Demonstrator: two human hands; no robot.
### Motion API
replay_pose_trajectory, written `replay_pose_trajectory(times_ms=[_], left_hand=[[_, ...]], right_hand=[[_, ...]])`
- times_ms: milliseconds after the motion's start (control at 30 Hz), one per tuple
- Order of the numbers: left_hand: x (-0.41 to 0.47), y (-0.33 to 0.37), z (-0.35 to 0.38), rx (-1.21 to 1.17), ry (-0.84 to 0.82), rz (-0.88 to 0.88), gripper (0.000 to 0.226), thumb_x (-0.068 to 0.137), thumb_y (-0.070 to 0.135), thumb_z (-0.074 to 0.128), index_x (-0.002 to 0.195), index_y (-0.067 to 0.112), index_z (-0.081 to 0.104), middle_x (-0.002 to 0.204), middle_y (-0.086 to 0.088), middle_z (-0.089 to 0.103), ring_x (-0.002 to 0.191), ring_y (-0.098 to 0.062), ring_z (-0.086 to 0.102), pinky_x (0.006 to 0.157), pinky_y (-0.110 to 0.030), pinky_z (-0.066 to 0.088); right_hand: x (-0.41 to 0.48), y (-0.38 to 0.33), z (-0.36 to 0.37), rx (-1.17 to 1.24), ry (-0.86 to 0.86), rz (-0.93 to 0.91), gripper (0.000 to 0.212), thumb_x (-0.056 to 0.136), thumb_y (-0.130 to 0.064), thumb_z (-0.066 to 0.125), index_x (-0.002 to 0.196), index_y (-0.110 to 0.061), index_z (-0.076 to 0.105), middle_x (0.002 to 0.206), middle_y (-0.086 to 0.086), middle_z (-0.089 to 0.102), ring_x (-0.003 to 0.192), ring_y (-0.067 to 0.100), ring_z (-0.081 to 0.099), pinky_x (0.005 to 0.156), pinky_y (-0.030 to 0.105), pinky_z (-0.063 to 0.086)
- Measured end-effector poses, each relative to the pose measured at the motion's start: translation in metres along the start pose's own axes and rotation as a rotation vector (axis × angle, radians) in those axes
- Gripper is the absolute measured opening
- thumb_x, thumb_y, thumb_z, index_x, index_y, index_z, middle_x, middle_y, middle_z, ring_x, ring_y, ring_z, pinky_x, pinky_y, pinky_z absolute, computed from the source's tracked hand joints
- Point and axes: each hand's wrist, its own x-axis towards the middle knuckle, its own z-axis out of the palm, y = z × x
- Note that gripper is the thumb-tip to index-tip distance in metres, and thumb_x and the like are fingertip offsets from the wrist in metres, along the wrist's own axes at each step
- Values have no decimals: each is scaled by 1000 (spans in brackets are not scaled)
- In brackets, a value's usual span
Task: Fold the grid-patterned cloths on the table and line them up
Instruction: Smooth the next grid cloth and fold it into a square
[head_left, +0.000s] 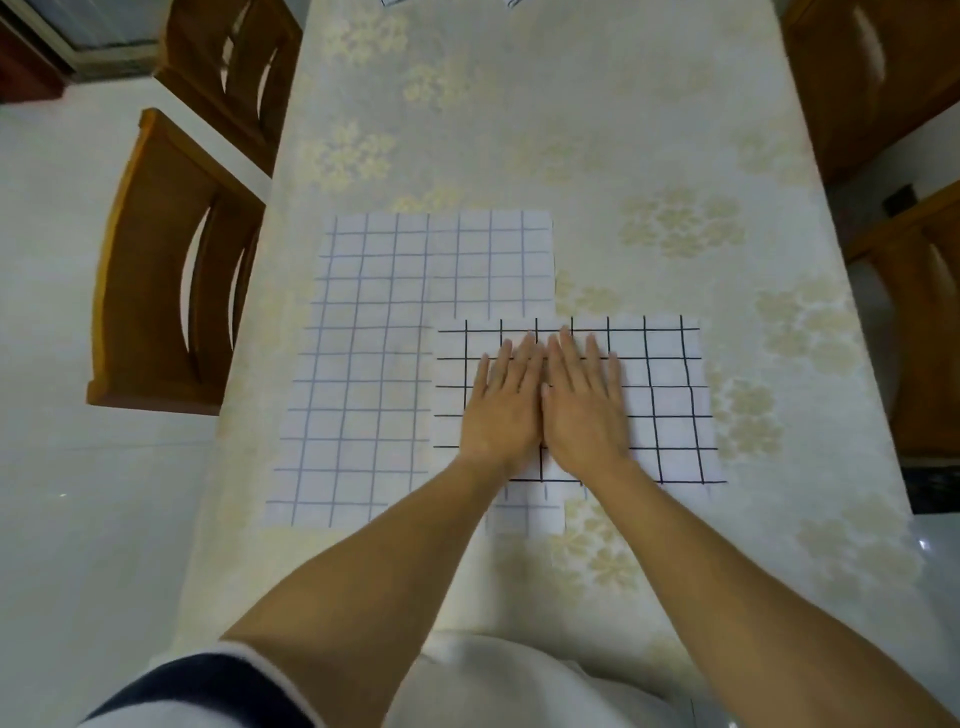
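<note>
A white cloth with a bold black grid (670, 400) lies folded on the table, near the front middle. My left hand (506, 402) and my right hand (584, 400) press flat on it side by side, fingers straight. Under and to the left of it lies a larger white cloth with a pale blue-grey grid (363, 364), spread flat. A small piece of that pale grid (524, 514) shows below the black-grid cloth, between my forearms.
The table (597, 130) wears a cream cover with pale flower prints. Wooden chairs stand at the left (156, 270), far left (228, 67) and right (914, 312). Small bits of something show at the table's far edge (395, 2).
</note>
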Motion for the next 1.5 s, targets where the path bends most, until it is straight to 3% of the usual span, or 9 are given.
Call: replay_pose_trajectory(times_ms=[367, 600, 800, 933, 1067, 1200, 1300, 1433, 1500], left_hand=[[-39, -93, -13, 205, -130, -119, 72, 99, 67, -5, 153, 27, -32, 160, 5, -39, 149, -20, -34, 125, -46, -12], [8, -22, -19, 45, -24, 55, 66, 108, 30, 27, 161, 15, -10, 168, 0, -18, 156, -21, -14, 127, -44, 5], [26, -55, -16, 109, -194, -66, 83, 97, 75, 8, 158, 28, -22, 166, 7, -26, 154, -18, -22, 127, -44, -6], [16, -94, -24, 148, -179, -98, 90, 93, 81, 7, 157, 27, -25, 165, 7, -28, 153, -19, -23, 127, -44, -3], [18, -91, -26, 164, -208, -101, 95, 93, 80, 12, 156, 20, -27, 163, 0, -33, 152, -25, -25, 126, -47, -6], [18, -68, -37, 181, -76, 33, 99, 95, 73, 35, 160, 19, -17, 163, -4, -32, 153, -27, -24, 125, -45, -12], [22, -34, -46, 248, -77, 217, 102, 93, 64, 54, 162, 16, -4, 167, -3, -24, 155, -25, -18, 126, -46, -7], [34, -6, -39, 87, -372, 92, 126, 79, 62, 75, 161, 17, -10, 166, -2, -26, 155, -27, -14, 126, -51, 3], [41, -5, -36, 96, -416, 39, 136, 71, 64, 81, 160, 25, -14, 165, -3, -30, 154, -33, -18, 124, -59, 3]], right_hand=[[-25, 126, -4, -38, -145, 174, 80, 95, -68, -7, 156, -17, -19, 162, -1, -27, 150, 23, -25, 124, 47, -4], [33, 31, -18, 102, -49, -48, 62, 106, -38, 20, 159, -14, -1, 167, 1, -10, 153, 20, -12, 125, 41, -1], [35, 55, 1, -24, -124, -31, 67, 103, -58, 5, 158, -23, -9, 165, -9, -14, 152, 18, -15, 124, 46, -3], [40, 118, -10, -16, -135, 158, 73, 97, -67, -4, 156, -26, -17, 164, -8, -21, 152, 20, -19, 124, 48, -4], [49, 138, -22, 63, -111, 167, 83, 94, -75, 27, 159, -27, 8, 167, -3, 0, 153, 24, 0, 123, 45, 1], [72, 135, -51, 190, -59, 270, 75, 70, -66, 77, 127, -23, 54, 131, 10, 51, 125, 33, 41, 103, 44, 33], [86, 147, -69, 178, -182, 373, 66, 65, -64, 83, 112, -24, 61, 111, 4, 60, 119, 32, 47, 95, 43, 36], [69, 167, -76, 525, -242, 496, 49, 72, -52, 82, 69, -15, 50, 71, 6, 51, 80, 26, 54, 61, 33, 36], [48, 169, -74, 700, -163, 511, 43, 78, -45, 81, 76, -13, 53, 73, 7, 56, 69, 25, 55, 63, 31, 39]])
